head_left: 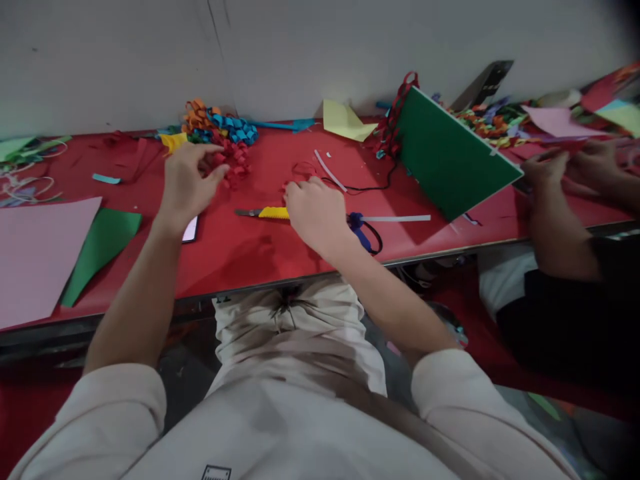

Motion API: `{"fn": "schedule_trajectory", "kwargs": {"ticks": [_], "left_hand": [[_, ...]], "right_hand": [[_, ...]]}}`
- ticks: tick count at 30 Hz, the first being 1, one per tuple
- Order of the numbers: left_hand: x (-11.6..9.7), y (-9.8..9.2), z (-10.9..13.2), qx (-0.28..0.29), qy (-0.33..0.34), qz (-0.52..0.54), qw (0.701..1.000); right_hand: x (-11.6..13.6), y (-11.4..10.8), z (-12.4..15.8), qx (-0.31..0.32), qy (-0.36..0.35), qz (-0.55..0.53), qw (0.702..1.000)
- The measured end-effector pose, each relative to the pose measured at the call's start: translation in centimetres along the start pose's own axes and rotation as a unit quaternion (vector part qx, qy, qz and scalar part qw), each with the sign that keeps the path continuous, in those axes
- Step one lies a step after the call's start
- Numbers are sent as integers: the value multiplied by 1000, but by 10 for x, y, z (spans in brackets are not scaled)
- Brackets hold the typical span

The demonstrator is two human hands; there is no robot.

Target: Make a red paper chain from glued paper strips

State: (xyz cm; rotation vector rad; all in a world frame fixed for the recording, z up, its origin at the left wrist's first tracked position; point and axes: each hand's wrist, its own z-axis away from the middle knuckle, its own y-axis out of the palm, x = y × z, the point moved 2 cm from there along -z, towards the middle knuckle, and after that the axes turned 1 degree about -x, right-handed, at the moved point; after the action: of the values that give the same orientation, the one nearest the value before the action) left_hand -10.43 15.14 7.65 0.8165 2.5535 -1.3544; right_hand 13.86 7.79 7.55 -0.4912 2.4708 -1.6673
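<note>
My left hand [187, 181] is at the left end of a red folded-paper garland [234, 160], thumb and fingers apart, with the fingertips at its edge. Orange [197, 115] and blue [233, 127] folded-paper garlands lie just behind it. My right hand [319, 215] is palm down with its fingers curled; bits of red show at the fingertips, but what they hold is hidden. Beneath that hand lies a yellow utility knife [273, 213], blade to the left. Dark blue-handled scissors [361, 233] poke out on its right.
A green board [450, 157] leans at a slant on the red table [270, 250]. White strips [397, 219] and a yellow paper [345, 120] lie nearby. Pink [43, 253] and green sheets [103, 247] are at left. A co-worker's hands [547, 167] are at right.
</note>
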Motion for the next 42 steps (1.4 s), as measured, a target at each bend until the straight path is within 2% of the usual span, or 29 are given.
{"fn": "schedule_trajectory", "kwargs": {"ticks": [2,4,6,8,10,12,15,18,22,24,28,31,33,35,39,42], "left_hand": [[-6,-3,21,-29,-7,64,997],[-9,-2,42,-51,-36,157,986],[-9,0,61,-52,-75,246,965],[-10,2,78,-50,-99,303,946],[-12,3,91,-67,-113,331,935],[-14,3,100,-96,-129,350,923],[-21,3,111,-128,-148,368,909],[-31,3,119,-130,-150,337,920],[-42,4,130,-140,-165,279,935],[-46,3,135,-111,-134,237,956],[-48,-4,147,-26,-19,108,994],[-42,-8,145,56,31,42,997],[-38,-5,135,123,67,15,990],[-33,0,123,167,101,-7,981],[-25,8,105,193,122,-13,973],[-26,6,107,171,97,43,980]], "right_hand": [[7,17,-41,79,33,34,996],[10,38,-69,169,71,41,982],[10,55,-84,201,84,44,975],[9,63,-87,195,85,51,976],[9,59,-81,165,86,62,981],[11,46,-67,97,73,39,992],[16,21,-32,-28,0,-100,995],[18,3,14,-101,-72,-195,973],[13,2,61,-152,-81,-166,971],[10,8,73,-148,-85,-152,974],[3,21,89,-119,-68,-160,977],[1,27,100,-85,-55,-190,977],[1,28,106,-72,-52,-216,972],[-1,28,110,-72,-42,-265,961],[-7,25,115,-88,-34,-387,917],[-10,24,118,-96,-38,-426,899]]}}
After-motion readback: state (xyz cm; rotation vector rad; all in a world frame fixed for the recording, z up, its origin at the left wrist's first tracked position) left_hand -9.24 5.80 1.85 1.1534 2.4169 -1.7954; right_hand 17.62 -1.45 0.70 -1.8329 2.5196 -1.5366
